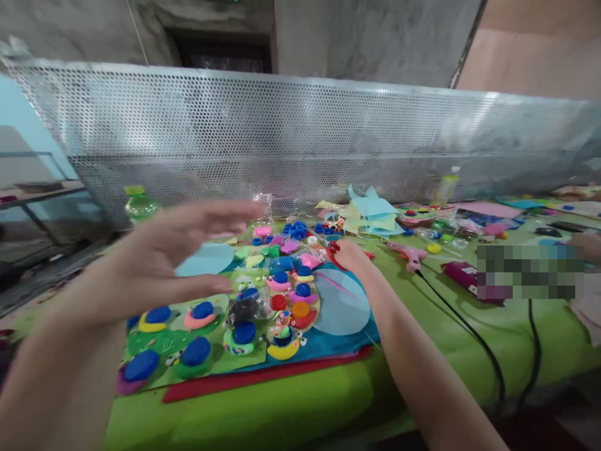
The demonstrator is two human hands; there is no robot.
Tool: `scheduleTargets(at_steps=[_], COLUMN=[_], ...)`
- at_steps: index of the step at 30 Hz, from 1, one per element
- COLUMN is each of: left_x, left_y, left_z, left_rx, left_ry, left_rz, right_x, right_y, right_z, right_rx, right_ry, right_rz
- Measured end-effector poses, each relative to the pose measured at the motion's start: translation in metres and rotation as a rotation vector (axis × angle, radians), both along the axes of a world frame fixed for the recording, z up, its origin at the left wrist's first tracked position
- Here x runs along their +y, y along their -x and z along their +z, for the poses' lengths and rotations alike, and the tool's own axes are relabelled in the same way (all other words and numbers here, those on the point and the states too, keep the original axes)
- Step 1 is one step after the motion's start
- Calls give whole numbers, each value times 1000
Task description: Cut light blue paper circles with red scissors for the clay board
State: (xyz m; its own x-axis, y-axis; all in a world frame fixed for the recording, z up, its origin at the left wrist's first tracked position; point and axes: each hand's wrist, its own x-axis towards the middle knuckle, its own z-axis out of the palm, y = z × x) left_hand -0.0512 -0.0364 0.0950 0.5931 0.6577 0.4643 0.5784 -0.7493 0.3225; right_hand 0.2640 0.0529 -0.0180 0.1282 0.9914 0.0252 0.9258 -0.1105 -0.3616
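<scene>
My left hand [154, 263], smeared by motion, hangs over the left of the work with thumb and fingers spread and nothing between them. Farther off, my right hand [352, 255] has its fingers closed at the red handles of a pair of scissors [333, 248]; the fingertips are partly hidden. Between my arms lie green sheets with clay snails that carry bottle caps, such as a blue-capped snail [196, 352] and a yellow one [283, 349]. A small clear packet of dark stuff [243, 309] rests among them. Beside my right forearm is a pale blue paper circle [345, 307].
Loose blue caps [295, 230] and clay packets lie behind the snails. Cut paper [373, 210] is heaped at the back. A pink glue gun [410, 254] with a black cord lies right, near a purple box [462, 275]. Another person's hand [589, 245] shows far right.
</scene>
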Motion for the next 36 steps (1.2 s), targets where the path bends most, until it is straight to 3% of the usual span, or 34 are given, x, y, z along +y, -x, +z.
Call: scheduleTargets(at_steps=[1,3,6,9,13,21,30,36], left_x=[5,15,29,37,37,35,40,50], left_y=[-16,-31,-22,-10,-12,-16,-2,3], left_z=[-4,-22,-58,-77,-79,-80,-76,-71], left_rx=[116,298,399,444,448,417,235,252], left_ry=[64,179,275,327,297,380,373,130], left_rz=[-30,130,137,200,152,152,154,265], right_x=[0,-1,-2,-5,-11,-11,-13,-21], right_y=[0,1,3,3,-4,-25,-27,-26], right_z=[1,2,2,3,7,9,15,20], right_rx=[-2,-5,-5,5,15,-9,19,3], right_ry=[18,45,69,74,71,44,49,188], right_rz=[2,8,10,24,25,-183,-195,-191])
